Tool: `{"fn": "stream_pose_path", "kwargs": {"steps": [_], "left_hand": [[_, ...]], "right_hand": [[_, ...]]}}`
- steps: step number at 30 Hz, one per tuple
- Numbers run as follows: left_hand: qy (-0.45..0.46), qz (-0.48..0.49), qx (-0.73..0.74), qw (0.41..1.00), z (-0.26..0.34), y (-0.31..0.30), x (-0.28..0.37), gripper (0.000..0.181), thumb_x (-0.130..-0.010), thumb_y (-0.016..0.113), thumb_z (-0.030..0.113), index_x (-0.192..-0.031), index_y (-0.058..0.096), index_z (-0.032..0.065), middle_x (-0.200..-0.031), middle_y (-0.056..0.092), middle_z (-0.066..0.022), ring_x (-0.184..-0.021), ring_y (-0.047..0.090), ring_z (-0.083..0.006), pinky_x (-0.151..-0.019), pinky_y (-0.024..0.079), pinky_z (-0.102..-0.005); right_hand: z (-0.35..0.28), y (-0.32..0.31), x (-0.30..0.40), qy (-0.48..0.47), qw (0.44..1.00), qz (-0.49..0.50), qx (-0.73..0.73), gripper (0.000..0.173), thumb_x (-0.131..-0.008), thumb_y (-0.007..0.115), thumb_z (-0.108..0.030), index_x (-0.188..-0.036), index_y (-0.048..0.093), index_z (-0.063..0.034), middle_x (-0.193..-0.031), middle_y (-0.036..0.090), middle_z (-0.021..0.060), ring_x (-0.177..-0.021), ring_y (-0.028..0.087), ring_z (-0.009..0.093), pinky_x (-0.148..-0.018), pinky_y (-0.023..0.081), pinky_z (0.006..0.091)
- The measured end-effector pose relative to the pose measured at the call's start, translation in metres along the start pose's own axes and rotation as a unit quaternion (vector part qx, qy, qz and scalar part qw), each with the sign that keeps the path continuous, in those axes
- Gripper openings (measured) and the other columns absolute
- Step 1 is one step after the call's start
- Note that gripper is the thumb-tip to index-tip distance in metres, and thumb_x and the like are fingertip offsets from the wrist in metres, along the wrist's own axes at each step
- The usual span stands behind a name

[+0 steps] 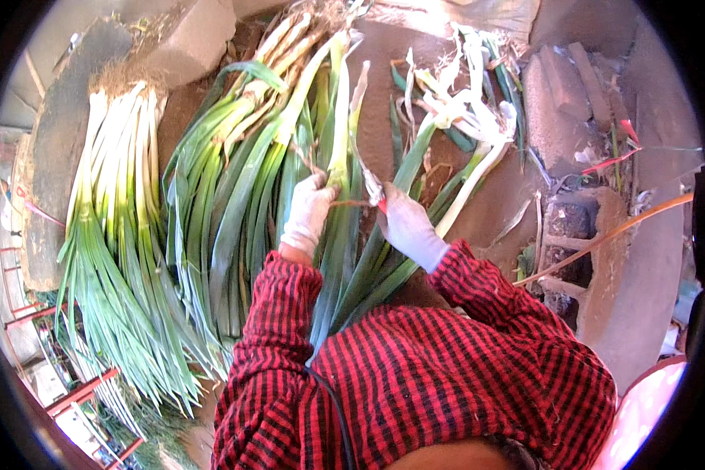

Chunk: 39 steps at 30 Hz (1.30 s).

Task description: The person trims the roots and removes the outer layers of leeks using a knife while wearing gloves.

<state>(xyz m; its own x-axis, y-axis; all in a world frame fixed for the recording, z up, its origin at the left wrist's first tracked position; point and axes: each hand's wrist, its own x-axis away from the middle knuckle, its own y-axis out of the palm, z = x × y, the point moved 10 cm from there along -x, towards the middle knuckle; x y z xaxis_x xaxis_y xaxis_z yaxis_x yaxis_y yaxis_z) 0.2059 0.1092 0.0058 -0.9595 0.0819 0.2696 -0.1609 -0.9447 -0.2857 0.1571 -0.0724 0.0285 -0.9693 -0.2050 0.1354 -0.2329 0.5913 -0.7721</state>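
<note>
My left hand [308, 208], in a white glove, is closed around a thick green onion stalk [339, 129], whose root end points away from me. My gloved right hand [410, 223] grips a metal tool [372, 187] with red at its handle; its exact kind is hard to make out. The tool is close to the right side of the held stalk. Under and left of my left hand spreads a heap of untrimmed green onions [235, 176] with dry brown outer leaves. Beyond my right hand lie pale peeled leaves and stalks [470, 117].
A cleaned bundle of green onions [114, 176] lies at the left, roots away from me. Hollow concrete blocks [611, 235] and bricks [564, 82] stand at the right, crossed by a thin brown stick [617, 226]. Red metal bars [82, 392] show at the lower left.
</note>
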Motion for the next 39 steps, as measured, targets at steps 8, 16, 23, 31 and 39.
{"fn": "stream_pose_path", "kwargs": {"steps": [8, 16, 23, 31, 39], "left_hand": [[-0.010, -0.051, 0.018, 0.999, -0.005, 0.017, 0.009, 0.028, -0.086, 0.061, 0.009, -0.109, 0.064, -0.0074, -0.093, 0.068, -0.0094, -0.083, 0.059, -0.0134, -0.075, 0.048, -0.0289], [-0.038, -0.099, 0.013, 0.994, 0.019, 0.015, 0.068, 0.035, -0.087, 0.062, 0.009, -0.118, 0.062, -0.0071, -0.096, 0.068, -0.0052, -0.086, 0.059, -0.0118, -0.079, 0.049, -0.0277], [-0.040, -0.145, -0.134, 0.980, -0.006, 0.045, 0.146, 0.034, -0.083, 0.066, 0.018, -0.112, 0.064, 0.0013, -0.093, 0.067, -0.0217, -0.089, 0.068, -0.0328, -0.078, 0.050, -0.0386], [-0.044, -0.188, -0.291, 0.937, -0.016, 0.071, 0.166, 0.029, -0.084, 0.065, 0.024, -0.104, 0.065, 0.0039, -0.094, 0.069, -0.0177, -0.085, 0.067, -0.0355, -0.077, 0.052, -0.0404], [0.205, 0.187, -0.546, 0.791, 0.114, -0.072, 0.044, 0.044, -0.084, 0.067, 0.028, -0.119, 0.055, 0.0049, -0.101, 0.064, -0.0188, -0.094, 0.062, -0.0385, -0.079, 0.050, -0.0480]], "right_hand": [[0.034, -0.020, -0.171, -0.025, 0.981, 0.120, 0.149, 0.021, -0.091, 0.048, -0.013, -0.100, 0.056, 0.0041, -0.087, 0.067, 0.0220, -0.079, 0.069, 0.037, -0.071, 0.056, 0.0448], [0.041, -0.013, -0.163, -0.038, 0.969, 0.078, 0.230, 0.020, -0.091, 0.049, -0.013, -0.102, 0.055, 0.0021, -0.087, 0.067, 0.0200, -0.080, 0.070, 0.034, -0.067, 0.056, 0.0447], [0.048, -0.007, -0.121, -0.057, 0.976, 0.017, 0.209, 0.025, -0.094, 0.050, -0.018, -0.106, 0.054, 0.0038, -0.090, 0.067, 0.0214, -0.083, 0.070, 0.036, -0.070, 0.057, 0.0438], [0.066, -0.018, -0.097, -0.028, 0.986, 0.033, 0.159, 0.025, -0.089, 0.056, -0.017, -0.104, 0.053, 0.0029, -0.090, 0.067, 0.0229, -0.082, 0.070, 0.036, -0.071, 0.056, 0.0452], [0.044, -0.033, -0.055, 0.019, 0.997, 0.030, 0.074, 0.032, -0.084, 0.062, -0.016, -0.107, 0.050, 0.0031, -0.089, 0.066, 0.0246, -0.083, 0.069, 0.039, -0.072, 0.056, 0.0458]]}}
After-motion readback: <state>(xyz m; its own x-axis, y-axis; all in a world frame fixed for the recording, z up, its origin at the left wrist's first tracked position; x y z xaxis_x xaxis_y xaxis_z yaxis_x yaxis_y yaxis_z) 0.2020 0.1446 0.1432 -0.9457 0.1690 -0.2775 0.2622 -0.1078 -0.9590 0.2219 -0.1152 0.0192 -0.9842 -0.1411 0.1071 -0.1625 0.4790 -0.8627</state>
